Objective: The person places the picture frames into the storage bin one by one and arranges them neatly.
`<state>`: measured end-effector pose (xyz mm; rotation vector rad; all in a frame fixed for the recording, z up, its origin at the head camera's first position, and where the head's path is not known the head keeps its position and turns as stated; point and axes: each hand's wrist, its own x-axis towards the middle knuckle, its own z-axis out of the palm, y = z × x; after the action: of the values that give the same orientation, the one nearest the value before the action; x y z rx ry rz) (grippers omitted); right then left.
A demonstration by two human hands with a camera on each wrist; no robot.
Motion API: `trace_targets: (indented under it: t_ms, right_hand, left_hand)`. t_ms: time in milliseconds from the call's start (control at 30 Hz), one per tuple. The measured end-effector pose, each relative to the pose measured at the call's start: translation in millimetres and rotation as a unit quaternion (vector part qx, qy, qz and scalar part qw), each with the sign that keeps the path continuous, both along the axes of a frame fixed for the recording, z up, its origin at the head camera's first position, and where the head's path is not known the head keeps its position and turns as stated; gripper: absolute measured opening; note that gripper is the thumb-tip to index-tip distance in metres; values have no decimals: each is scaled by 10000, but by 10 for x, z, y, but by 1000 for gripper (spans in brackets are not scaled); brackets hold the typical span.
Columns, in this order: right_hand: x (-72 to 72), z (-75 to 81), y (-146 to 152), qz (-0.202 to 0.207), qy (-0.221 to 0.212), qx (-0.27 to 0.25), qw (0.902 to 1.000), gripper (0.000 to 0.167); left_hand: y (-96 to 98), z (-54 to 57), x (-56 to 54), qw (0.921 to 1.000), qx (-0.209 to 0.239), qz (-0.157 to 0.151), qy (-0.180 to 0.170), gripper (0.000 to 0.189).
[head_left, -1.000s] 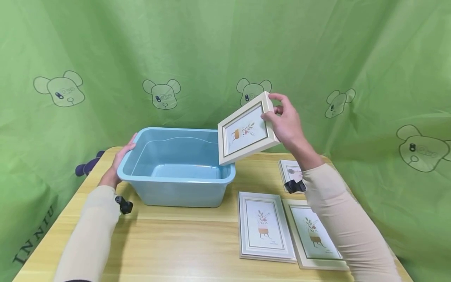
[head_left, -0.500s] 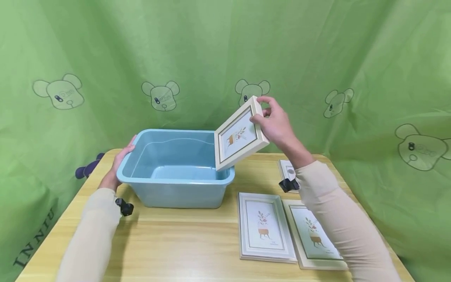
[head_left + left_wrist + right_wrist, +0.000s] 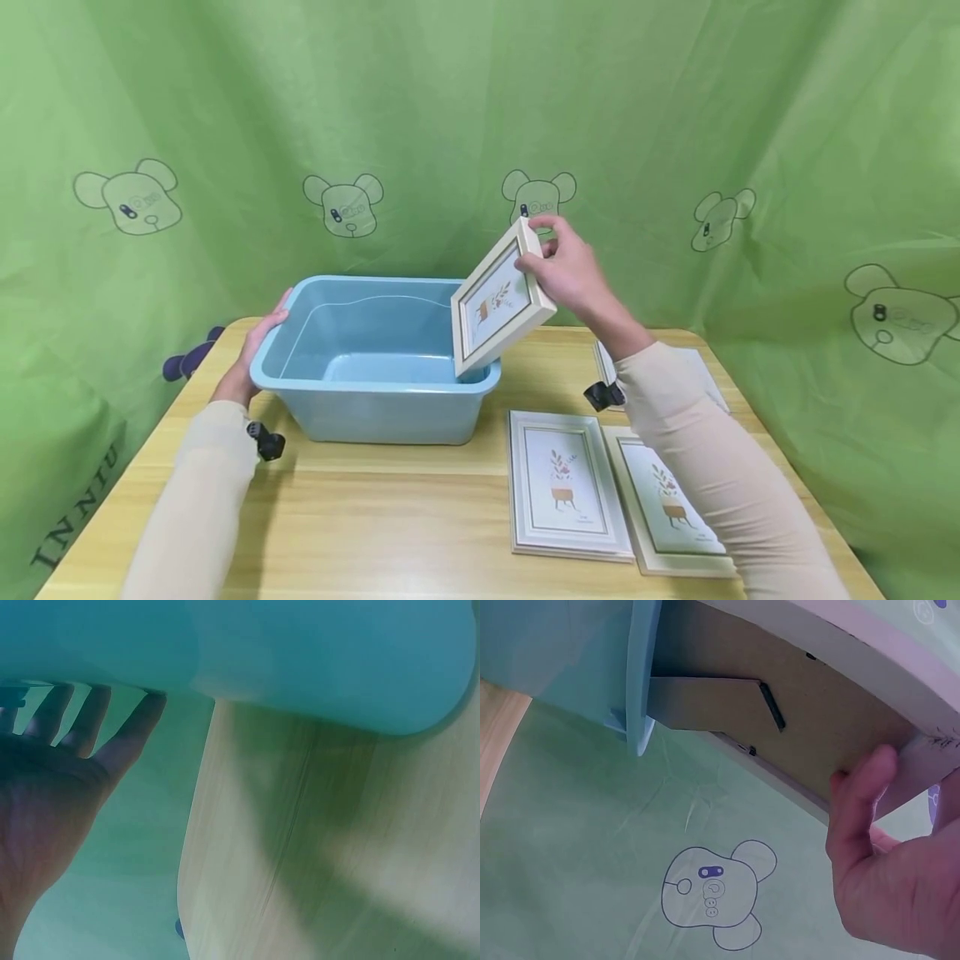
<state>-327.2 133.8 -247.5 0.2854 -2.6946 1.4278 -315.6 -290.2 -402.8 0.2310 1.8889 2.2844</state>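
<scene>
My right hand (image 3: 566, 267) grips a cream picture frame (image 3: 517, 329) by its upper right corner, thumb on the front side. The frame is tilted, with its lower left part inside the right end of a light blue plastic bin (image 3: 375, 414). Its brown backing (image 3: 735, 645) and fold-out stand (image 3: 705, 703) face the right wrist view, fingers bent behind the corner. At the bin's left end my left hand (image 3: 255, 346) presses on the side, thumb at the rim. In the left wrist view the left fingers (image 3: 124, 742) are fairly straight, tips against the bin.
A stack of white picture frames (image 3: 570, 487) lies on the wooden table (image 3: 375, 525) at front right. Beside it is a cream frame (image 3: 663, 492), partly hidden by the right sleeve. More frames (image 3: 701, 379) lie behind the right arm. Green curtain (image 3: 442, 125) surrounds the table.
My right hand has moved left and down, and the held picture frame has tilted more steeply, its lower corner sinking further into the bin. The left hand and bin have stayed in place.
</scene>
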Motion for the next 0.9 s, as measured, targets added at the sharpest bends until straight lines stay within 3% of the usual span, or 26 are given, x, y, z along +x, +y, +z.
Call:
trace_targets:
  t_ms: [333, 900]
  right_hand:
    - [-40, -95, -67, 18, -129, 206, 9997, 64]
    - [-127, -248, -142, -27, -381, 171, 9991, 65]
  left_hand:
    - [-4, -28, 23, 9995, -316, 78, 59, 56]
    - [18, -2, 6, 10000, 66, -21, 33, 55]
